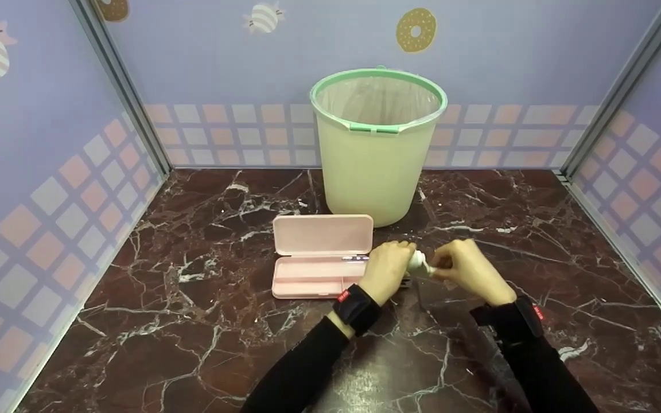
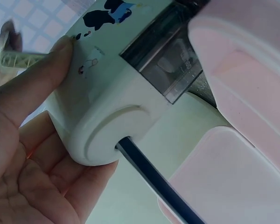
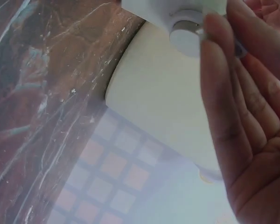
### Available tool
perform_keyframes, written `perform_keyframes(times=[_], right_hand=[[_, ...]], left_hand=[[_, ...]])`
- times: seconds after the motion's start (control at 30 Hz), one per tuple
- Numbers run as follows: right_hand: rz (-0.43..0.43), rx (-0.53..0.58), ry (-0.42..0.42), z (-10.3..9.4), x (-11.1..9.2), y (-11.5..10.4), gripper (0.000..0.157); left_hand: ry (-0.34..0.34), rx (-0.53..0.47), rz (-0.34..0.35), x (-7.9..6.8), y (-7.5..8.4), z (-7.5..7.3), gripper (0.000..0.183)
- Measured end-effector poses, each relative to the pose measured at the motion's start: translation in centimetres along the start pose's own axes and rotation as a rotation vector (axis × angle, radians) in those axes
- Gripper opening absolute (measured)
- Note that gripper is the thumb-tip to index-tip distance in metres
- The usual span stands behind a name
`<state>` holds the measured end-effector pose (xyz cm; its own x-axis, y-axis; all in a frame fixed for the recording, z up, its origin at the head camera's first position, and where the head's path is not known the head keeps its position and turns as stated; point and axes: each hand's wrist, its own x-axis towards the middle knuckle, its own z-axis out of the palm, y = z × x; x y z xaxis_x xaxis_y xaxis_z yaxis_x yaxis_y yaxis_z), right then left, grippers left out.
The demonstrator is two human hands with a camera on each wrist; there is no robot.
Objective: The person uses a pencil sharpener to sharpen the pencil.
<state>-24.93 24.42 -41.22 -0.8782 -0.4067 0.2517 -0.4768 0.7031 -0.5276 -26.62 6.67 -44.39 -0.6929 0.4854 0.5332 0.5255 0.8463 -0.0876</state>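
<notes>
My left hand (image 1: 387, 267) grips a white pencil sharpener (image 2: 98, 88) with dark cartoon prints and a clear dark shavings drawer (image 2: 165, 63). A dark pencil (image 2: 154, 177) sticks out of its round hole. On the other side my right hand (image 1: 468, 267) pinches the sharpener's crank (image 3: 189, 37) between thumb and fingers. In the head view the left hand hides most of the sharpener. Just left of that hand lies an open pink pencil case (image 1: 307, 285), its lid raised, and the pencil overlaps it there.
Behind the hands stands a pale green trash bin (image 1: 370, 172) with a green rim and a clear liner. The dark red marble-patterned table (image 1: 221, 344) is bounded by patterned panels (image 1: 238, 69) at the back and both sides.
</notes>
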Motion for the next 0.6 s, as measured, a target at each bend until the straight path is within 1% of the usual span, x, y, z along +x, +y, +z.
perform_keyframes(times=[0.13, 0.23, 0.3, 0.47, 0.6], right_hand=[[0.005, -0.045, 0.123, -0.1, 0.3, 0.0, 0.008], [0.008, -0.079, 0.167, 0.1, 0.4, -0.1, 0.011], [0.011, -0.096, 0.188, 0.2, 0.4, -0.2, 0.013], [0.033, -0.141, 0.239, 0.6, 0.4, -0.7, 0.015], [0.046, -0.170, 0.293, 0.8, 0.5, -1.1, 0.013]], left_hand=[[-0.005, 0.003, 0.011, 0.1, 0.0, 0.1, 0.010], [-0.018, -0.001, 0.015, 0.1, -0.1, 0.2, 0.012], [-0.039, -0.015, 0.023, 0.1, -0.2, 0.2, 0.018], [-0.111, -0.058, 0.050, 0.1, -0.6, 0.0, 0.045], [-0.123, -0.066, 0.058, 0.1, -0.8, 0.1, 0.048]])
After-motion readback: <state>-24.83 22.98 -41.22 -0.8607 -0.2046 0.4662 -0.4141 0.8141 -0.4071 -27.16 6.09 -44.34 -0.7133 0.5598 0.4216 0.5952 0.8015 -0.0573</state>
